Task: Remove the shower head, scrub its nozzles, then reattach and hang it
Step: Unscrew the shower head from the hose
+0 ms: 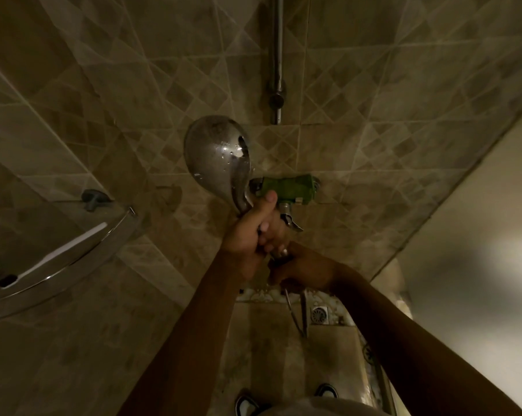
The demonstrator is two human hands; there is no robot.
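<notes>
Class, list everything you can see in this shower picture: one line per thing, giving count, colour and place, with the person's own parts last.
shower head: one, wet chrome, centre, held up with its back to the camera
hose: one, metal, hanging below the hands
hose nut: one, chrome, at the handle's base
tap body: one, green, on the wall behind the hands
riser rail: one, chrome, upright, top centre
corner shelf: one, glass with chrome rim, left
floor drain: one, square, metal, lower right
shoes: two, dark, bottom edge
left hand: grips the handle
right hand: grips the hose nut
</notes>
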